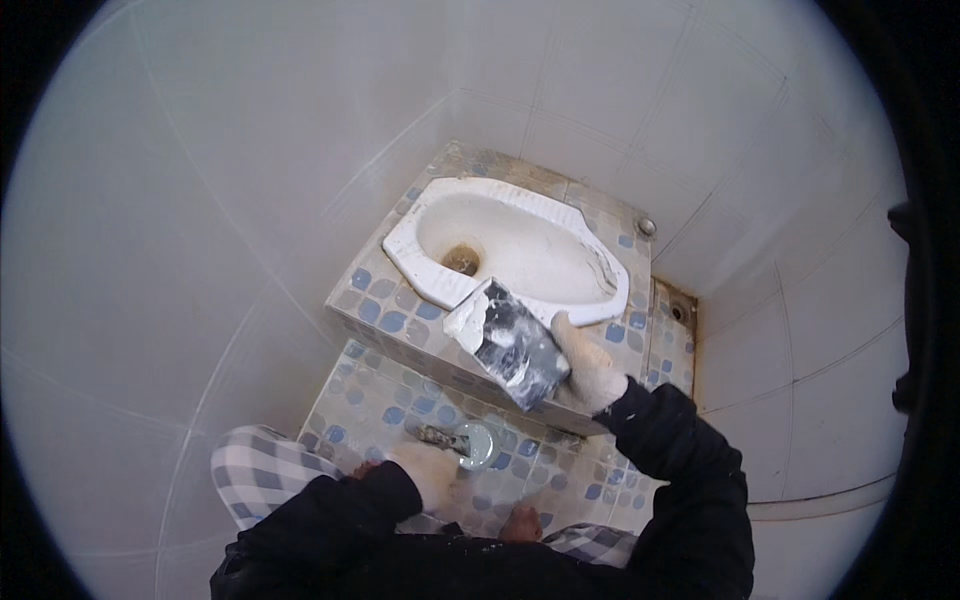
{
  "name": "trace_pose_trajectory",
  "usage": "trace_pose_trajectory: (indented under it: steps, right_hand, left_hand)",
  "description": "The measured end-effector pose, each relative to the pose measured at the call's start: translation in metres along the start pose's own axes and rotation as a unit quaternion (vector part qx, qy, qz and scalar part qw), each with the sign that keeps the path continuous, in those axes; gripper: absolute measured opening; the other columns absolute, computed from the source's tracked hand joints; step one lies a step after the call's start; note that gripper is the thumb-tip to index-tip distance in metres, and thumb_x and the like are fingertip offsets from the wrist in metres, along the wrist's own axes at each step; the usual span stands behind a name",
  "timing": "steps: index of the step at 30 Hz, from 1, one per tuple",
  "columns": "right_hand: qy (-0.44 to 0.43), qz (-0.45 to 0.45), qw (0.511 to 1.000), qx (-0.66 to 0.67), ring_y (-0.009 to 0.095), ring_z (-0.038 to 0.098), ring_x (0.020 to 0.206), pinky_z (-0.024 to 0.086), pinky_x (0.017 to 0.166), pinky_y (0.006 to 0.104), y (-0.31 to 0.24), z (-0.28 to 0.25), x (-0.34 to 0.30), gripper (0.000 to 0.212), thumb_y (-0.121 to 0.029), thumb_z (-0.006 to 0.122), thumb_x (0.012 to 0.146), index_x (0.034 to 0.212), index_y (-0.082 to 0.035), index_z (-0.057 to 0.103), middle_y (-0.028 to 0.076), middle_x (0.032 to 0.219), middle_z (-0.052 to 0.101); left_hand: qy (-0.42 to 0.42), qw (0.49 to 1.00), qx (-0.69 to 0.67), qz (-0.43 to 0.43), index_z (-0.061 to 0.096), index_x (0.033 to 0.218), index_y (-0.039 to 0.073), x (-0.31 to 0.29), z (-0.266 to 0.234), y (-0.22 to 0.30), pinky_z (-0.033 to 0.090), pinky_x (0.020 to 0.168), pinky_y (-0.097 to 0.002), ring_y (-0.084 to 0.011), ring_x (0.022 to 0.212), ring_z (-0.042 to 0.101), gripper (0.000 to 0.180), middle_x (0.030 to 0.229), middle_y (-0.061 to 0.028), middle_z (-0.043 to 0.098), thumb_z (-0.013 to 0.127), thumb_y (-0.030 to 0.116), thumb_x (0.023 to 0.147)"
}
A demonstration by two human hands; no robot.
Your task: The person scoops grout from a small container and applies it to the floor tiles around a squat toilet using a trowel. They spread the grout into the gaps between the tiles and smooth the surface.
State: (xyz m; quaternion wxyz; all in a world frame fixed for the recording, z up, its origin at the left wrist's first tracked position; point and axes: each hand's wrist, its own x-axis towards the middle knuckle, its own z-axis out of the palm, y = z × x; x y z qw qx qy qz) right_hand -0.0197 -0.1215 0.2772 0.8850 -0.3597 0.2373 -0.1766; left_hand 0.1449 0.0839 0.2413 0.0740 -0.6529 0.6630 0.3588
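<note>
My right hand (590,365) is closed on the lower right end of a dark rectangular block-like piece (515,350), smeared with white paste. The piece tilts in front of a white squat toilet pan (530,235) and hides part of its near rim. Lower down, my left hand (428,472) is slightly blurred, its fingers curled by a short, dark mottled tool (440,437). That tool reaches to a small round pale tub (480,445) near the floor, with something whitish in it. How the left fingers grip the tool is partly hidden.
The pan is set in a raised step (375,300) covered with pebble-patterned tiles. A floor drain (679,312) lies in the right corner, and a round metal fitting (647,227) is on the step. Pale walls (250,150) close in around. My bare foot (522,522) rests on the lower floor.
</note>
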Motion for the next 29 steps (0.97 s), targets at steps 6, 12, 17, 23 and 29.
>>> trace_pose_trajectory:
  steps: [6, 12, 17, 23, 29]
  right_hand:
    - [0.07, 0.05, 0.996, 0.021, 0.023, 0.056, 0.126, 0.042, 0.111, 0.041, 0.085, -0.07, -0.09, 0.054, -0.041, 0.04, 0.107, 0.144, -0.001, 0.043, 0.014, 0.141, 0.054]
    - [0.095, 0.061, 0.983, 0.145, 0.025, 0.05, 0.132, 0.038, 0.113, 0.0444, 0.131, -0.107, -0.137, 0.056, -0.042, 0.043, 0.105, 0.146, -0.003, 0.041, 0.012, 0.145, 0.051]
    - [0.071, 0.036, 0.983, 0.167, 0.024, 0.053, 0.129, 0.04, 0.112, 0.0419, 0.139, -0.123, -0.134, 0.053, -0.04, 0.044, 0.106, 0.144, -0.003, 0.042, 0.012, 0.142, 0.053]
    - [0.096, 0.032, 0.983, 0.154, 0.027, 0.052, 0.131, 0.039, 0.113, 0.0448, 0.133, -0.115, -0.139, 0.054, -0.04, 0.042, 0.106, 0.145, -0.001, 0.041, 0.014, 0.143, 0.051]
    - [0.045, 0.008, 0.982, 0.185, 0.028, 0.047, 0.136, 0.037, 0.116, 0.0441, 0.136, -0.107, -0.141, 0.06, -0.04, 0.041, 0.106, 0.15, -0.002, 0.031, 0.016, 0.149, 0.046]
  left_hand:
    - [0.136, 0.982, -0.097, -0.089, 0.064, 0.105, 0.005, 0.029, 0.022, -0.005, 0.053, 0.078, -0.0483, -0.0391, 0.093, 0.067, 0.034, 0.095, -0.0217, 0.069, 0.066, 0.033, 0.087]
    - [0.356, 0.919, -0.147, -0.082, 0.065, 0.111, 0.007, 0.04, 0.031, -0.014, 0.051, 0.072, -0.0474, -0.038, 0.084, 0.067, 0.039, 0.089, -0.019, 0.068, 0.07, 0.034, 0.084]
    - [0.455, 0.878, -0.114, -0.091, 0.065, 0.114, 0.004, 0.046, 0.02, -0.04, 0.052, 0.079, -0.0424, -0.0364, 0.091, 0.066, 0.043, 0.096, -0.0171, 0.069, 0.075, 0.03, 0.081]
    - [0.505, 0.823, -0.241, -0.094, 0.058, 0.128, 0.0, 0.08, 0.048, -0.05, 0.048, 0.096, -0.0374, -0.0292, 0.11, 0.062, 0.057, 0.118, -0.0167, 0.065, 0.076, 0.031, 0.083]
    - [0.58, 0.429, -0.688, -0.081, 0.047, 0.143, 0.005, 0.093, 0.096, -0.04, 0.041, 0.107, -0.0376, -0.0229, 0.124, 0.051, 0.064, 0.137, -0.0128, 0.055, 0.071, 0.034, 0.091]
